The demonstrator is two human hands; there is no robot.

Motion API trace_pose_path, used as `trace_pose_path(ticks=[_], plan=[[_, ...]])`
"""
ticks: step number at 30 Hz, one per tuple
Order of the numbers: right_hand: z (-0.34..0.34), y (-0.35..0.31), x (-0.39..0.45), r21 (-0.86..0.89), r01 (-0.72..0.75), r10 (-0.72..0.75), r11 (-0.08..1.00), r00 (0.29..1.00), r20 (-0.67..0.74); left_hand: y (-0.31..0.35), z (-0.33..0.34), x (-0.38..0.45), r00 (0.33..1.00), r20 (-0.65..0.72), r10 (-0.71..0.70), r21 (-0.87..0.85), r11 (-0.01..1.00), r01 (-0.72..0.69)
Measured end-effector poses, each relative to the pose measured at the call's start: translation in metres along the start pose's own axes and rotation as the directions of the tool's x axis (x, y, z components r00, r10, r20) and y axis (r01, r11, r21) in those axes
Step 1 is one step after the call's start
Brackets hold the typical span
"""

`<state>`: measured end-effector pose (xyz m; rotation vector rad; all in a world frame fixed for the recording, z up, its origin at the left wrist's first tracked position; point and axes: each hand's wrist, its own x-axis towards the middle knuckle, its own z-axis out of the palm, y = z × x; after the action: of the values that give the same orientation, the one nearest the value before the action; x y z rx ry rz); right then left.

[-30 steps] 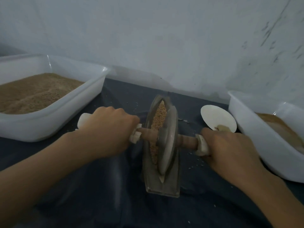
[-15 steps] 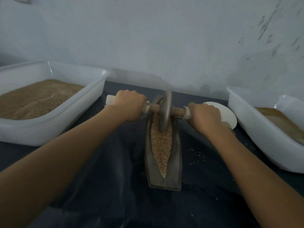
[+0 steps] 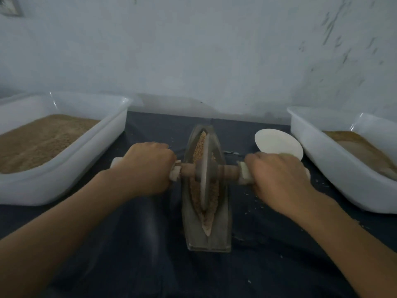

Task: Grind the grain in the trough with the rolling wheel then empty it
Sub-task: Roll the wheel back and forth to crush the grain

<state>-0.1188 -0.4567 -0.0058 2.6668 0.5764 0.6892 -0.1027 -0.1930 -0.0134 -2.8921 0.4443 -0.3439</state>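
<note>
A grey boat-shaped trough [image 3: 207, 237] lies lengthwise on the dark cloth in front of me, holding brown grain [image 3: 198, 151]. The metal rolling wheel [image 3: 205, 175] stands on edge in the trough's middle, on a wooden axle [image 3: 227, 172] with pale wrapped ends. My left hand [image 3: 146, 168] grips the axle's left handle. My right hand [image 3: 279, 181] grips the right handle. The grain under the wheel is partly hidden.
A white tub [image 3: 90, 151] full of brown grain stands at the left. Another white tub [image 3: 335, 168] with darker ground material stands at the right. A small white dish [image 3: 277, 143] lies behind my right hand. Loose grains dot the dark cloth [image 3: 150, 265]; a pale wall rises behind.
The wheel was near the trough's middle, rolled to the far end, and now has come back toward me to the middle. Both hands moved with the axle.
</note>
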Motion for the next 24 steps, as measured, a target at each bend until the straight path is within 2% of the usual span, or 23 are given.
trace_pose_path(ticks=[2, 4, 7, 10, 14, 17, 20, 24], plan=[[0.018, 0.001, 0.027, 0.032, -0.059, 0.059, 0.998, 0.998, -0.004, -0.006, 0.015, 0.017, 0.998, -0.02, -0.065, -0.092, 0.994, 0.063], [0.035, 0.004, 0.054, 0.021, -0.079, 0.08, 0.997, 0.995, -0.054, -0.012, 0.028, 0.034, 0.99, -0.081, -0.113, -0.102, 0.989, 0.105], [0.056, 0.011, 0.084, 0.031, -0.069, 0.071, 0.997, 0.994, -0.081, -0.02, 0.035, 0.058, 0.982, -0.141, -0.129, -0.098, 0.988, 0.116], [0.06, 0.015, 0.095, 0.042, -0.088, 0.092, 0.995, 0.992, -0.09, -0.023, 0.031, 0.071, 0.984, -0.131, -0.121, -0.097, 0.989, 0.109], [0.045, 0.008, 0.074, 0.068, -0.067, 0.07, 0.995, 0.996, -0.052, -0.015, 0.024, 0.053, 0.988, -0.105, -0.11, -0.067, 0.992, 0.104], [0.02, 0.002, 0.033, 0.072, 0.0, 0.0, 0.997, 1.0, -0.003, -0.007, 0.012, 0.016, 0.998, -0.014, -0.063, -0.092, 0.994, 0.062], [-0.01, -0.003, -0.006, 0.059, 0.055, -0.049, 0.997, 0.993, -0.109, 0.0, -0.004, -0.026, 0.999, 0.001, -0.039, -0.073, 0.997, 0.039], [-0.027, 0.0, -0.025, 0.155, 0.063, -0.041, 0.986, 0.989, -0.142, 0.006, -0.02, -0.054, 0.997, -0.055, -0.061, -0.012, 0.998, 0.061]])
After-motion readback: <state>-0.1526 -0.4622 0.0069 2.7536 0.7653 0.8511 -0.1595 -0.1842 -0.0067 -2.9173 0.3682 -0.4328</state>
